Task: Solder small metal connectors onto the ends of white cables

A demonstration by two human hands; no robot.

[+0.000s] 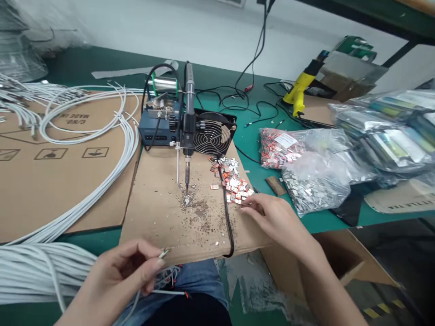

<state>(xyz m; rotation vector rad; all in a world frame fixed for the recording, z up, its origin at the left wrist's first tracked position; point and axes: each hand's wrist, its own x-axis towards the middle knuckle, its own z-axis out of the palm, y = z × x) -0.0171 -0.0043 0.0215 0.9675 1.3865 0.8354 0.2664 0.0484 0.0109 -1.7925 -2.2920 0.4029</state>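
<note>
My left hand (pixel 131 271) pinches the stripped end of a cable (pixel 163 253) between thumb and forefinger, over the near edge of the cardboard sheet (pixel 146 203). My right hand (pixel 268 213) is at the near edge of a pile of small orange-and-white connector pieces (pixel 238 185). Its thumb and forefinger are pressed close together there; what lies between them is too small to make out. A soldering iron (pixel 187 154) stands clamped upright, tip down over specks of solder and brown residue on the cardboard.
Behind are a blue soldering station (pixel 158 131), a solder spool (pixel 165 84) and a fan (pixel 212 136). A black cord (pixel 227 217) crosses the cardboard. Grey cable bundles (pixel 37 271) lie left; bags of small parts (pixel 316 185) and a yellow heat gun (pixel 301 88) lie right.
</note>
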